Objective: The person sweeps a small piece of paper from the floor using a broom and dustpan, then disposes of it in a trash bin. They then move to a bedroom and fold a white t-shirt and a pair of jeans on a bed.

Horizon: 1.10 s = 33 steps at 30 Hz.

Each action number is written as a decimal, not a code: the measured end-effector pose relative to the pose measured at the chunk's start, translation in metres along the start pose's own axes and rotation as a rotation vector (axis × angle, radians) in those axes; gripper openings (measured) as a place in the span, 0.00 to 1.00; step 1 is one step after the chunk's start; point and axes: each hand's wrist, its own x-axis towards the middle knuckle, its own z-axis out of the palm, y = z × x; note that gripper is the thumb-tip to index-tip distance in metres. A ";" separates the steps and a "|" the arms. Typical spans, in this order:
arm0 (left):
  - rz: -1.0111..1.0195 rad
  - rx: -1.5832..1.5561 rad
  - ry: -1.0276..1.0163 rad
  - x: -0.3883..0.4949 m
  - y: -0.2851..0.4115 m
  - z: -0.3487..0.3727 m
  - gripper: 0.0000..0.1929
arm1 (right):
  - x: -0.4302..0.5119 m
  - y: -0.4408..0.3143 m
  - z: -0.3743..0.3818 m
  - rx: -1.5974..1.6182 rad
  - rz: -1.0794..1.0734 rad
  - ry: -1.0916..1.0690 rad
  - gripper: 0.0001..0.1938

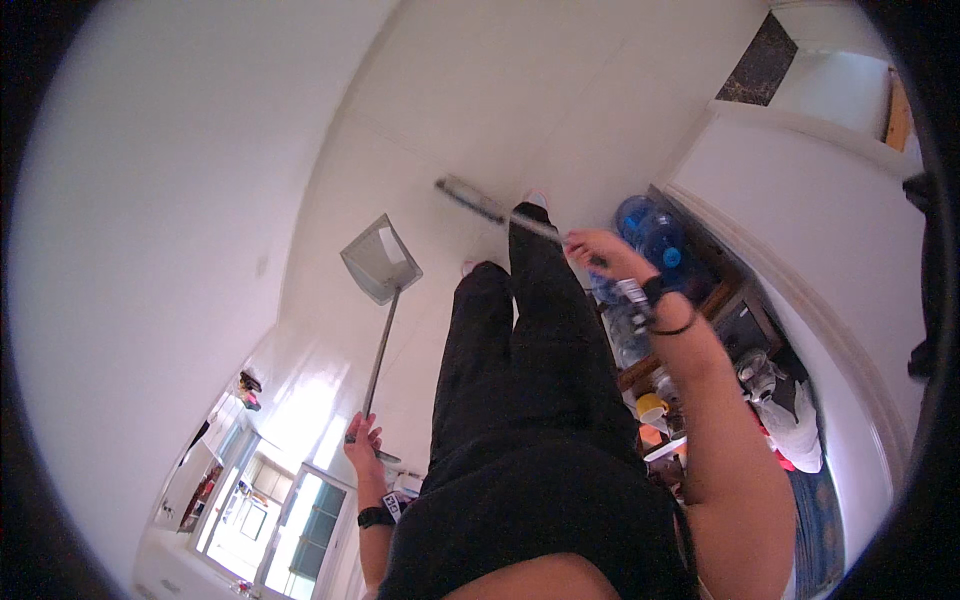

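At the lower left, my left hand is closed around the upper end of a long-handled dustpan's thin handle. The grey dustpan rests on or just above the pale floor, left of my feet. My right hand, in front of my right thigh, grips a slim broom handle. This handle crosses my right shin, and the broom head, blurred, lies beyond my feet, up and right of the dustpan. Whether its bristles touch the floor I cannot tell.
A wooden shelf on my right holds large blue water bottles, a yellow mug and other kitchenware. White walls stand on both sides. A dark mat lies at the upper right. Behind at the lower left is a glazed door.
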 end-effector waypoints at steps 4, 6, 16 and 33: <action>0.009 -0.066 -0.043 0.004 0.009 -0.007 0.21 | 0.070 -0.053 -0.084 0.787 1.123 0.419 0.09; 0.017 -0.089 -0.059 0.001 0.018 -0.009 0.20 | 0.101 -0.071 -0.080 1.018 1.005 0.433 0.09; 0.068 -0.119 -0.084 -0.066 0.073 0.026 0.20 | 0.242 -0.086 0.011 1.895 0.655 0.035 0.05; 0.422 0.219 -0.136 -0.207 0.044 0.063 0.19 | -0.097 -0.093 -0.238 2.277 -0.036 0.697 0.08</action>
